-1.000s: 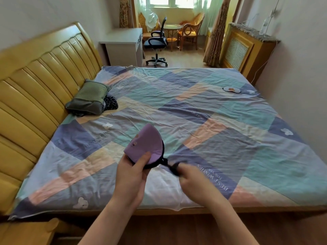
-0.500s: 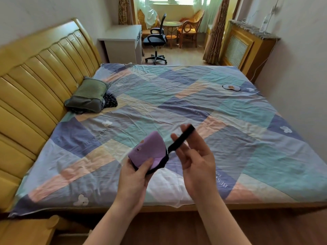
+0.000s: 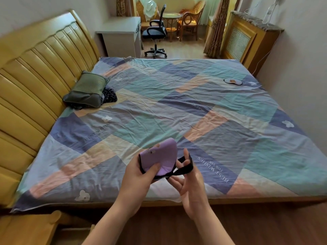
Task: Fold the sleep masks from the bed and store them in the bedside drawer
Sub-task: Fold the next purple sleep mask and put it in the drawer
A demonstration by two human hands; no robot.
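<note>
A purple sleep mask (image 3: 161,157), folded in half, is pinched between the thumb and fingers of my left hand (image 3: 139,175) above the near edge of the bed. Its black elastic strap (image 3: 184,167) loops around the fingers of my right hand (image 3: 190,181), just right of the mask. A second sleep mask (image 3: 232,81), pale with a brown patch, lies flat on the far right of the bed (image 3: 177,110). The wooden bedside table (image 3: 26,228) shows at the bottom left corner; its drawer is not visible.
A dark green pillow (image 3: 86,90) and a dark checked cloth (image 3: 109,96) lie by the yellow headboard (image 3: 35,82). Beyond the bed stand a white desk (image 3: 120,32), an office chair (image 3: 155,32) and a radiator cover (image 3: 247,38). A wall runs along the right.
My right hand has swung the black strap down from above the mask and now has it wrapped round its fingers beside the mask. The left hand keeps its hold on the folded mask.
</note>
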